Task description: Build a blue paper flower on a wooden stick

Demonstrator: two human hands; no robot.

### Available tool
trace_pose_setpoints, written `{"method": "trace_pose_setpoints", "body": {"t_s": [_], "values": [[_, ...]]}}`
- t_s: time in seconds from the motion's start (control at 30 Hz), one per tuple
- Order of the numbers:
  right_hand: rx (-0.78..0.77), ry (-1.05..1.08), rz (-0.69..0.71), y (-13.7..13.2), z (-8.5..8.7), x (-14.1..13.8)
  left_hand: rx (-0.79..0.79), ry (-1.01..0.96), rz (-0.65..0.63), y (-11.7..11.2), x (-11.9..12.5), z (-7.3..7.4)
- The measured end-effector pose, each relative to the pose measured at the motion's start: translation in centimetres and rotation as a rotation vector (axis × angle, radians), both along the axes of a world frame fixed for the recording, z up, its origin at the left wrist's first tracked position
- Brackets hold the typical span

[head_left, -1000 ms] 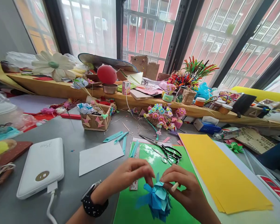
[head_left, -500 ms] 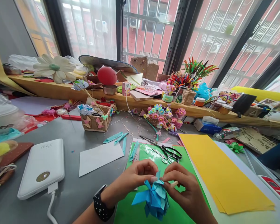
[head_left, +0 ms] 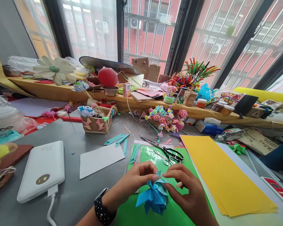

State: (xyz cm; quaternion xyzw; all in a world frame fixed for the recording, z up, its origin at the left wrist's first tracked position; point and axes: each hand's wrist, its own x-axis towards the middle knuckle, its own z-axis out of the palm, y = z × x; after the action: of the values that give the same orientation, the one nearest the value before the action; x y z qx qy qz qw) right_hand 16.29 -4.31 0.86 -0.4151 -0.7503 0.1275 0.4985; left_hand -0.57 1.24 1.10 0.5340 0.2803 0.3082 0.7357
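Observation:
A blue folded-paper flower (head_left: 153,196) hangs between both my hands above a green sheet (head_left: 136,213). My left hand (head_left: 134,180), with a black watch on its wrist, pinches the flower's top from the left. My right hand (head_left: 187,191) pinches the same top from the right and also holds a small pale stick (head_left: 178,184) between its fingers. Black scissors (head_left: 171,154) and a smaller silver pair (head_left: 162,158) lie just beyond my hands on the green sheet.
A white power bank (head_left: 43,168) with its cable lies at left, white paper (head_left: 100,159) beside it. Yellow sheets (head_left: 224,175) spread to the right. A cardboard box (head_left: 96,121), a flower basket (head_left: 163,121) and teal strips (head_left: 119,139) lie farther back below a cluttered wooden sill (head_left: 61,89).
Both hands and the blue flower have risen slightly and drawn closer; the flower's petals have been gathered tighter. The rest of the table is unchanged.

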Motion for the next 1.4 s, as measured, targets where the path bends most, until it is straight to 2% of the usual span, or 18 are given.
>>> {"method": "trace_pose_setpoints", "body": {"t_s": [0.1,0.33,0.57,0.87,0.97,1.07,1.13,1.2,1.27,1.4], "values": [[0.098,0.000,0.042,0.2,-0.4,0.0,0.005,0.023,0.029,0.0,0.1,0.1],[0.234,-0.052,-0.012,0.4,-0.8,0.1,-0.025,0.009,0.129,0.1,0.2,0.0],[0.266,-0.110,-0.052,0.2,-0.7,0.0,-0.039,0.000,0.175,0.0,0.3,0.2],[0.018,-0.084,0.031,0.6,-0.3,0.0,-0.014,0.081,0.131,0.2,0.5,-0.2],[0.045,-0.083,-0.026,0.6,-0.5,-0.1,0.001,0.066,0.118,0.2,0.4,-0.4],[0.068,-0.058,-0.152,0.6,-1.0,0.0,-0.009,0.001,0.084,0.1,0.2,-0.4],[0.077,-0.045,-0.239,0.6,-1.3,0.0,-0.006,-0.103,0.029,0.0,0.1,-0.6],[0.070,-0.018,-0.301,0.6,-1.5,0.1,0.061,-0.157,-0.030,-0.2,0.1,-0.9],[0.040,0.010,-0.340,0.6,-1.5,0.1,0.161,-0.095,-0.035,-0.4,0.3,-1.3],[-0.046,-0.001,-0.344,0.6,-1.2,0.1,0.220,0.090,0.085,-0.9,0.9,-1.6]]}}
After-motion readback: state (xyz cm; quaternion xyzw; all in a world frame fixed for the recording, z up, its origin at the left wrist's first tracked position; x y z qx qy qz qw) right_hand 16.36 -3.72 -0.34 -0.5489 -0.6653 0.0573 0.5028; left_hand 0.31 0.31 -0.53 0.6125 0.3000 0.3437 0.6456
